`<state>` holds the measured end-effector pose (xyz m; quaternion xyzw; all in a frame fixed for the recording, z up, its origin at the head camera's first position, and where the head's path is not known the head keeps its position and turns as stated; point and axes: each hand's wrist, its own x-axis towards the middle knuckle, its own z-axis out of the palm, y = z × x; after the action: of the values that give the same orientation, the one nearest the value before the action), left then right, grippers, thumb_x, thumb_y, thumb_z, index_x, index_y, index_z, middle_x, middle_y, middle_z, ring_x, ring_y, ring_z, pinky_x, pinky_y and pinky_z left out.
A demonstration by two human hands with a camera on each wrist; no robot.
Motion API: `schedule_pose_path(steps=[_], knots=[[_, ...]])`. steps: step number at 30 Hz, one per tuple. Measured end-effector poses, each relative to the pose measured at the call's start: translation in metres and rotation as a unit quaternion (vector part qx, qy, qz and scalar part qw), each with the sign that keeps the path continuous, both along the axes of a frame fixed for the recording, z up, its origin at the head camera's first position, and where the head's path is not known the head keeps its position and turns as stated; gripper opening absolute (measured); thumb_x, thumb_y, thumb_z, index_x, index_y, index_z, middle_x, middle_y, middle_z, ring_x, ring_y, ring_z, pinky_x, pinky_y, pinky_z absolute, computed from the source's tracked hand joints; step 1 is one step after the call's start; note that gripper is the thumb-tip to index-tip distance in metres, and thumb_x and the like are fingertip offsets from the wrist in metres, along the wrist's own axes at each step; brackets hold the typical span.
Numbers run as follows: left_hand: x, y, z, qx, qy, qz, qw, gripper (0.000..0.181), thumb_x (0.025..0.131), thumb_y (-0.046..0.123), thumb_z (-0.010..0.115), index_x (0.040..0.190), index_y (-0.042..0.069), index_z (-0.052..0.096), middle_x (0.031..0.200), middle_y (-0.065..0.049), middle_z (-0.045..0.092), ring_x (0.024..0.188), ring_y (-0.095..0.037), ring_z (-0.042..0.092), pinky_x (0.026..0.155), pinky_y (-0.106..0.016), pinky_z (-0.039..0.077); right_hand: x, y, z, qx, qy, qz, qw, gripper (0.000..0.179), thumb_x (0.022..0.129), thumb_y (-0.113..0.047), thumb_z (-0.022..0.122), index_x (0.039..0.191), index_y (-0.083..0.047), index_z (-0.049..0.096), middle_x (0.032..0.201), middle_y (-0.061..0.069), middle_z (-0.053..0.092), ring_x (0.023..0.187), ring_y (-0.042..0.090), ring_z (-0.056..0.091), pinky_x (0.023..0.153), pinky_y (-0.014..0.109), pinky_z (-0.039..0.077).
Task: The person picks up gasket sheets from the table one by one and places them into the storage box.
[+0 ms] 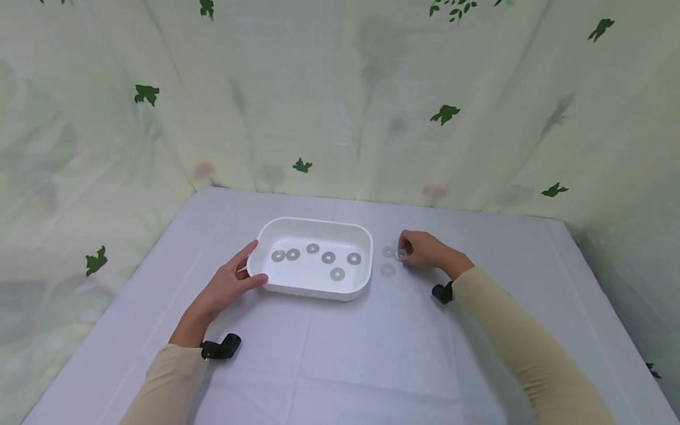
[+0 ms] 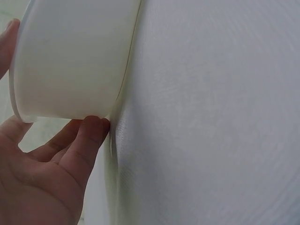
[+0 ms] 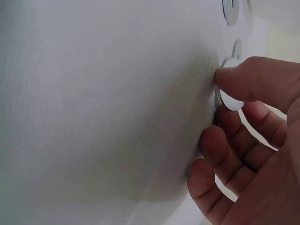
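A white plastic basin (image 1: 310,289) sits on the table with several flat metal washers (image 1: 337,274) spread over its floor. My left hand (image 1: 228,286) holds the basin's left end, thumb at the front rim; in the left wrist view, fingertips (image 2: 96,123) of that hand touch its lower edge. To the right of the basin, my right hand (image 1: 422,249) pinches a washer (image 3: 230,96) between thumb and fingers, its face tilted up from the cloth. Two more washers lie flat on the cloth, one (image 1: 389,251) behind and one (image 1: 388,270) in front.
A white cloth (image 1: 340,360) covers the table. Pale curtains with dark green bird shapes (image 1: 445,114) hang behind it and at both sides. Black wrist cameras (image 1: 220,347) are strapped to both wrists, below beige sleeves (image 1: 531,354).
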<state>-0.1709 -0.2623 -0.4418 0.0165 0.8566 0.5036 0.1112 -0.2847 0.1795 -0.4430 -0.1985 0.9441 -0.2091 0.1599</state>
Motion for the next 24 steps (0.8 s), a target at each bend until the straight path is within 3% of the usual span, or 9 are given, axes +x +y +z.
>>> schedule_pose_path(steps=[4,11,13,16,19,24], knots=[[-0.001,0.000,0.001,-0.003,-0.001,0.001,1.0000,0.096,0.089,0.035,0.075,0.161,0.029,0.012,0.162,-0.021,0.027,0.142,-0.038,0.044,0.096,-0.020,0.047,0.002,0.001,0.000,-0.021,-0.012,-0.001,0.9997,0.026,0.086,-0.011,0.064,0.110,-0.010,0.055,0.100,0.009,0.060,0.092,0.022,0.054,0.081,0.034,0.045],[0.001,-0.002,0.002,0.020,0.003,0.003,0.9998,0.096,0.088,0.031,0.076,0.161,0.026,0.013,0.161,-0.023,0.028,0.141,-0.038,0.045,0.088,-0.010,0.044,0.002,0.002,0.002,-0.024,-0.002,0.020,0.9995,0.030,0.088,-0.011,0.065,0.117,-0.008,0.063,0.106,0.011,0.065,0.097,0.023,0.056,0.090,0.040,0.047],[0.002,-0.002,0.002,0.020,0.002,0.005,0.9998,0.096,0.088,0.031,0.076,0.161,0.027,0.013,0.161,-0.023,0.027,0.142,-0.038,0.044,0.093,-0.015,0.046,0.000,0.001,0.005,-0.025,0.000,0.021,0.9995,0.028,0.088,-0.012,0.067,0.116,-0.008,0.064,0.105,0.009,0.065,0.096,0.022,0.056,0.089,0.039,0.048],[0.003,0.000,0.000,0.018,-0.002,0.008,0.9998,0.095,0.089,0.031,0.075,0.161,0.028,0.012,0.161,-0.022,0.027,0.142,-0.038,0.044,0.105,-0.034,0.046,-0.002,0.004,0.012,-0.037,0.009,0.017,0.9991,0.029,0.089,-0.016,0.068,0.117,-0.007,0.064,0.102,0.009,0.065,0.092,0.021,0.057,0.083,0.036,0.049],[0.005,0.005,-0.002,0.017,-0.006,0.009,0.9998,0.095,0.089,0.031,0.075,0.161,0.028,0.013,0.162,-0.022,0.027,0.142,-0.039,0.043,0.112,-0.051,0.039,-0.004,0.006,0.025,-0.073,0.029,0.007,0.9969,0.032,0.089,-0.017,0.070,0.118,-0.006,0.064,0.102,0.009,0.065,0.092,0.021,0.058,0.081,0.034,0.049],[0.007,0.005,0.001,0.023,-0.004,0.019,0.9996,0.093,0.089,0.029,0.074,0.160,0.028,0.014,0.161,-0.021,0.029,0.143,-0.039,0.043,0.114,-0.054,0.036,-0.006,-0.019,0.067,-0.125,0.064,0.017,0.9899,0.036,0.090,-0.022,0.071,0.122,-0.007,0.063,0.109,0.009,0.065,0.098,0.023,0.058,0.082,0.033,0.050]])
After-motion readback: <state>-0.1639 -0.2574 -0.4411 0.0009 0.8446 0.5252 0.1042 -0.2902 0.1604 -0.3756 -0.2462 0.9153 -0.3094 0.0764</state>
